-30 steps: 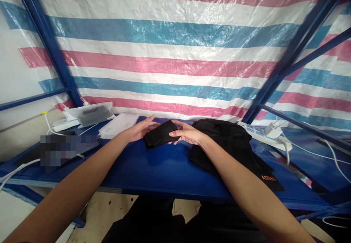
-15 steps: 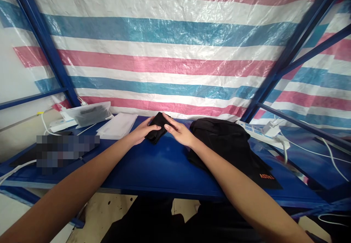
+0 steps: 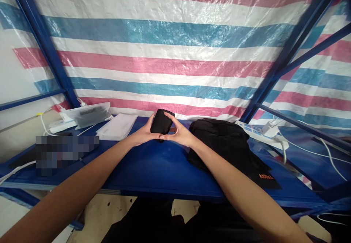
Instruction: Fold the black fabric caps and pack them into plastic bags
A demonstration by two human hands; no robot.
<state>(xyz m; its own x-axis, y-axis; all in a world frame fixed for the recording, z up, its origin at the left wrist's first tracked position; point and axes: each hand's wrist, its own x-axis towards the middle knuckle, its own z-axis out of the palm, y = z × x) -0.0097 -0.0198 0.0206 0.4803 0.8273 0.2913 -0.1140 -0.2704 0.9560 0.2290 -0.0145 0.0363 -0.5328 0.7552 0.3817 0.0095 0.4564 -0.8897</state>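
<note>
A small black fabric bundle [image 3: 161, 121], rounded at the corners like a pouch or a tightly folded cloth, is held up between my two hands just above the blue table. My left hand [image 3: 143, 134] grips its left side, fingers behind and thumb along the lower edge. On the other side my right hand [image 3: 179, 132] curves around it, with fingertips on the upper right and the thumb near the bottom, close to the left thumb. A bit of black material hangs below the thumbs. To the right lies a larger black garment or bag [image 3: 219, 137] with orange lettering on one corner.
White papers [image 3: 116, 126] and a translucent pouch [image 3: 90, 114] lie at the left, beside a charger and cables. A white power strip [image 3: 260, 135] with plugs stands at the right. Blue metal posts and a striped plastic sheet [image 3: 164, 63] bound the blue tabletop [image 3: 159, 166].
The black bundle has been turned more upright and raised slightly. Both thumbs have moved from its face down to its lower edge.
</note>
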